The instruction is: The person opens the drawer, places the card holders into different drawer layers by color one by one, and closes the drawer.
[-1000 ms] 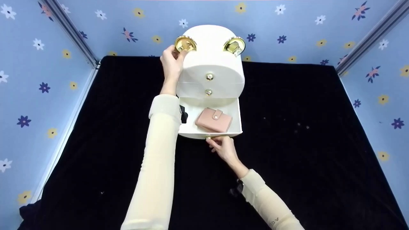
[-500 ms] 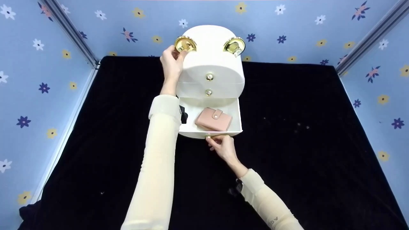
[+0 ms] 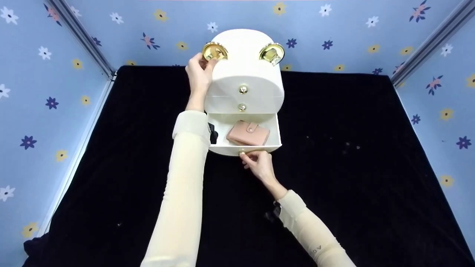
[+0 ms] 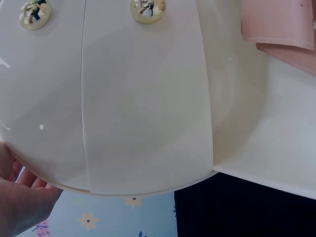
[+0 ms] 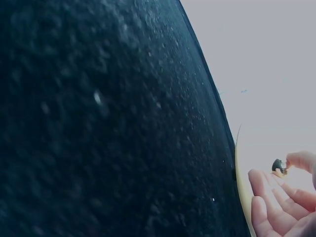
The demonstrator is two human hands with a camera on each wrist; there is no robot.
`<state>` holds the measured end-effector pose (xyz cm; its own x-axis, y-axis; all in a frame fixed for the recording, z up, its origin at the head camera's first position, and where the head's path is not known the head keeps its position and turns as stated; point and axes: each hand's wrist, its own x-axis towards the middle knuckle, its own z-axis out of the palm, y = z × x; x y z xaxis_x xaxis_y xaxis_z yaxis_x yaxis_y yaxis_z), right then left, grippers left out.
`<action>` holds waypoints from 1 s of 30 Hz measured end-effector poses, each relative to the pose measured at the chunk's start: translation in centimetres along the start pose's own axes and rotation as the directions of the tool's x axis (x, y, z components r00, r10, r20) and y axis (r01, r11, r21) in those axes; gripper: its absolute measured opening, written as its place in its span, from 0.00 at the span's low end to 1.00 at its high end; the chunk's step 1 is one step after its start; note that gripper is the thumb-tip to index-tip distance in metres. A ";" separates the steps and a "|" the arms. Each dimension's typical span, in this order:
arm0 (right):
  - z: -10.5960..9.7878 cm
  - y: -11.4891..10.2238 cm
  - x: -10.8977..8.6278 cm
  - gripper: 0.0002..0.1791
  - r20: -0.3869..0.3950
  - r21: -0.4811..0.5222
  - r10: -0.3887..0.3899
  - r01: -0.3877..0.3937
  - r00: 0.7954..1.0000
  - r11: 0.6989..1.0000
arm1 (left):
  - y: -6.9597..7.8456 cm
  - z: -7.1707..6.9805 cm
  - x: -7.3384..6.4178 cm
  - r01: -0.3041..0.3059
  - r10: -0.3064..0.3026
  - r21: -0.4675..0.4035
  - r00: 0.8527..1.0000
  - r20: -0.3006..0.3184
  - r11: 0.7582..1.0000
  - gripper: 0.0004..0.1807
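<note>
A white rounded storage box [image 3: 243,68] with gold knobs stands at the back, its bottom drawer [image 3: 274,129] pulled out. In the drawer lies a pink wallet [image 3: 249,133] with a snap strap, also partly visible as the wallet [image 4: 281,22] in the left wrist view. My left hand [image 3: 199,72] grips the gold round ear [image 3: 215,51] at the box's upper left, thumb in front. At the drawer front, my right hand [image 3: 261,165] pinches the small drawer knob [image 3: 242,153] between thumb and fingers. The right wrist view shows this hand [image 5: 286,197] against the white front.
A second gold ear [image 3: 272,53] sits at the box's upper right. Black cloth [image 3: 345,167] covers the table, with blue flowered panels [image 3: 352,33] around three sides. A black wrist device [image 3: 212,133] overlaps the drawer's left side.
The right hand has moved away from the wearer with the knob, and the bottom drawer has slid partway inward, carrying the wallet. The left hand stays at the gold ear.
</note>
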<state>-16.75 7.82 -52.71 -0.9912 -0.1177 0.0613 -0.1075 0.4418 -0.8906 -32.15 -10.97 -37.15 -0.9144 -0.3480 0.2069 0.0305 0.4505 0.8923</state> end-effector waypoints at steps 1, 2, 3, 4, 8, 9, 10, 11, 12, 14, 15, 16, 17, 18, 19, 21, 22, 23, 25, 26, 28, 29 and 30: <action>0.0 0.0 0.2 0.12 -0.003 -0.004 0.003 -0.003 1.000 1.000 | 0.0 0.0 0.0 -0.002 0.002 0.001 1.000 -0.002 1.000 0.11; -0.1 0.0 0.4 0.12 -0.007 -0.007 0.005 -0.005 1.000 1.000 | 0.0 0.0 0.0 -0.004 0.004 0.002 1.000 -0.004 1.000 0.11; -0.1 0.0 0.5 0.12 -0.011 -0.007 0.007 -0.007 1.000 1.000 | 0.0 0.0 0.0 -0.004 0.004 0.000 1.000 -0.006 1.000 0.11; -0.1 0.0 0.7 0.12 -0.016 -0.005 0.010 -0.010 1.000 1.000 | 0.0 0.0 0.0 -0.006 0.006 -0.001 1.000 -0.008 1.000 0.11; 0.0 -0.1 1.5 0.13 -0.027 -0.011 0.013 -0.013 1.000 1.000 | -0.1 0.0 0.0 -0.018 0.018 0.002 1.000 -0.014 1.000 0.12; 0.0 -0.1 1.6 0.13 -0.026 -0.014 0.016 -0.016 1.000 1.000 | -0.1 0.0 0.0 -0.019 0.019 0.000 1.000 -0.012 1.000 0.12; 0.1 -0.2 1.8 0.13 -0.024 -0.017 0.017 -0.018 1.000 1.000 | -0.1 0.0 0.0 -0.020 0.020 -0.001 1.000 -0.011 1.000 0.12; 0.1 -0.2 1.9 0.13 -0.021 -0.017 0.017 -0.018 1.000 1.000 | -0.1 0.0 0.0 -0.022 0.022 0.000 1.000 -0.011 1.000 0.12; 0.2 -0.2 2.1 0.14 -0.019 -0.016 0.017 -0.018 1.000 1.000 | -0.1 0.0 -0.1 -0.021 0.021 -0.004 1.000 -0.009 1.000 0.12; 0.3 -0.3 2.4 0.14 -0.016 -0.010 0.018 -0.018 1.000 1.000 | -0.1 0.0 -0.1 -0.021 0.021 -0.009 1.000 -0.009 1.000 0.12; 0.3 -0.3 2.6 0.14 -0.016 -0.008 0.016 -0.017 1.000 1.000 | -0.1 0.0 -0.1 -0.021 0.021 -0.011 1.000 -0.009 1.000 0.12; 0.3 -0.3 2.7 0.14 -0.016 -0.005 0.014 -0.014 1.000 1.000 | -0.1 -0.1 -0.1 -0.020 0.020 -0.013 1.000 -0.009 1.000 0.12; 0.3 -0.3 2.9 0.14 -0.017 -0.006 0.014 -0.014 1.000 1.000 | -0.1 -0.1 -0.1 -0.018 0.018 -0.015 1.000 -0.008 1.000 0.12; 0.3 -0.3 3.1 0.15 -0.021 -0.010 0.015 -0.015 1.000 1.000 | -0.1 -0.1 -0.1 -0.015 0.015 -0.019 1.000 -0.005 1.000 0.12; 0.3 -0.3 3.2 0.15 -0.024 -0.015 0.017 -0.017 1.000 1.000 | -0.1 -0.1 -0.1 -0.012 0.012 -0.019 1.000 -0.005 1.000 0.12; 0.3 -0.3 3.5 0.15 -0.029 -0.022 0.021 -0.022 0.999 1.000 | -0.1 0.0 -0.1 -0.004 0.004 -0.016 1.000 -0.001 1.000 0.12; 0.3 -0.3 3.7 0.15 -0.029 -0.023 0.025 -0.026 0.999 0.999 | -0.1 0.0 -0.1 0.001 -0.001 -0.013 1.000 0.002 1.000 0.12; 0.3 -0.3 3.8 0.15 -0.030 -0.027 0.027 -0.027 0.999 0.999 | -0.1 0.0 -0.1 0.004 -0.004 -0.010 1.000 0.003 1.000 0.12; 0.3 -0.3 4.1 0.15 -0.028 -0.030 0.029 -0.029 0.999 0.999 | 0.0 0.0 0.0 0.009 -0.009 0.000 1.000 0.004 1.000 0.12; 0.3 -0.3 4.3 0.15 -0.027 -0.032 0.031 -0.032 0.999 0.999 | 0.0 0.0 0.0 0.009 -0.009 0.004 1.000 0.004 1.000 0.12; 0.3 -0.4 4.5 0.16 -0.026 -0.038 0.035 -0.036 0.999 0.999 | 0.0 0.0 0.0 0.007 -0.007 0.008 1.000 0.002 1.000 0.11; 0.3 -0.4 4.6 0.16 -0.027 -0.043 0.037 -0.038 0.999 0.998 | 0.0 0.0 0.0 0.004 -0.004 0.012 1.000 0.000 1.000 0.11; 0.3 -0.5 4.8 0.16 -0.028 -0.043 0.040 -0.041 0.999 0.998 | 0.0 0.0 0.0 0.002 -0.002 0.012 1.000 -0.002 1.000 0.11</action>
<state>-21.40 6.79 -52.13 -0.9964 -0.0752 0.0379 -0.0698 0.4845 -0.8720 -32.14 -10.98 -37.15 -0.9136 -0.3505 0.2063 0.0240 0.4600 0.8876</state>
